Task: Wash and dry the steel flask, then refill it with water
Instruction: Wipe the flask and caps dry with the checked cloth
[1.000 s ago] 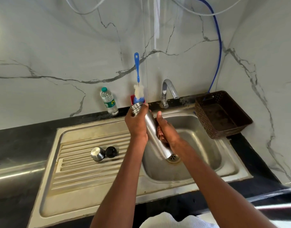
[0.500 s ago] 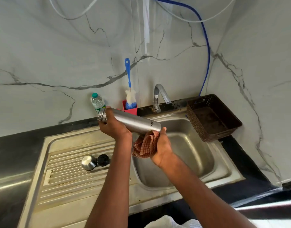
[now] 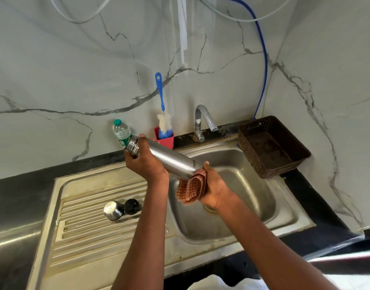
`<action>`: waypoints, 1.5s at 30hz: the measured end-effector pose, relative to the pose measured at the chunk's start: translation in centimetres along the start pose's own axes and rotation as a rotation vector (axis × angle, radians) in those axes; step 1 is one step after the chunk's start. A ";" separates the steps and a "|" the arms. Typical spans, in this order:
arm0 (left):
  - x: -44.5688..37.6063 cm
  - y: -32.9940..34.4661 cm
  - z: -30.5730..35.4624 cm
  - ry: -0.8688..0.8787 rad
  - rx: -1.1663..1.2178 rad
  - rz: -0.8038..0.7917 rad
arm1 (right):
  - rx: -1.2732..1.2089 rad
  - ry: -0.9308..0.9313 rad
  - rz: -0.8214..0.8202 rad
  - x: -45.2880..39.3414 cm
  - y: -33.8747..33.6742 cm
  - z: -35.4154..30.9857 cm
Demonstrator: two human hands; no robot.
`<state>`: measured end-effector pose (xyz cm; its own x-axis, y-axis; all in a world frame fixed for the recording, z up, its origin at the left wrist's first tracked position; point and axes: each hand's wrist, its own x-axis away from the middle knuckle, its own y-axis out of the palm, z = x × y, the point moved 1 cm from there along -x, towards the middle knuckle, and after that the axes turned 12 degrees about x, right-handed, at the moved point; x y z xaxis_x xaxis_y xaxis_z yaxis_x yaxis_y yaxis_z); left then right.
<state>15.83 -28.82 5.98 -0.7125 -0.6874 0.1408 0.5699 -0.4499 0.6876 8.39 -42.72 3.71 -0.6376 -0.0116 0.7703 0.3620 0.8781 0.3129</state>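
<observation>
Head view. The person holds a slim, brushed stainless-steel flask (image 3: 169, 159) nearly level above the left edge of the sink basin (image 3: 249, 181), with its open threaded mouth pointing up and to the left. The left hand (image 3: 145, 162) is wrapped around the neck end, fingers curled over the body just below the threads. The right hand (image 3: 213, 185) cups the base end through a folded red-and-white checked cloth (image 3: 192, 188), thumb up against the flask's side; the cloth is pressed between palm and steel, and part of it hangs below the flask. How the right fingers lie under the cloth is hidden, probably curled around the base.

On the ribbed steel drainboard (image 3: 85, 227), the domed steel cap (image 3: 113, 210) and the round black stopper (image 3: 132, 206) stand side by side, touching or nearly so.

Against the marble wall, a clear plastic water bottle with a green cap (image 3: 120, 130) stands just behind the flask's mouth. To its right, a blue-handled bottle brush (image 3: 162, 114) stands upright in a small red holder (image 3: 166, 140). A chrome tap (image 3: 203, 122) is mounted behind the basin. A dark brown perforated plastic basket (image 3: 272, 147) sits on the black counter at the basin's right.
</observation>
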 end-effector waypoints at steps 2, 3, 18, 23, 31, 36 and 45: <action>-0.5 0.6 0.0 0.028 0.016 0.007 | 0.039 -0.067 0.069 0.3 0.8 0.2; -0.6 0.9 0.1 0.037 0.019 -0.001 | 0.079 -0.137 0.101 0.3 1.1 0.1; 2.3 2.9 1.5 0.330 -0.196 -0.326 | 0.058 -0.062 0.011 -1.0 -0.7 0.8; 2.4 1.2 0.2 0.413 -0.363 -0.445 | 0.201 -0.183 0.122 -0.4 -3.8 -1.5; 3.2 -1.6 -2.5 0.097 -0.402 -0.367 | 0.040 -0.275 0.183 -1.2 -7.4 -4.6; 4.1 -2.5 -3.8 0.083 -0.435 -0.432 | -0.049 -0.329 0.253 -0.8 -9.9 -6.3; 5.5 -3.2 -4.7 -0.005 -0.464 -0.476 | 0.078 -0.378 0.226 -0.6 -11.5 -7.8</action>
<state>12.01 -33.78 1.23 -0.9311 -0.3512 -0.0984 0.3092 -0.9032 0.2978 9.93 -56.55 3.98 -0.7574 0.3475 0.5528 0.4777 0.8721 0.1062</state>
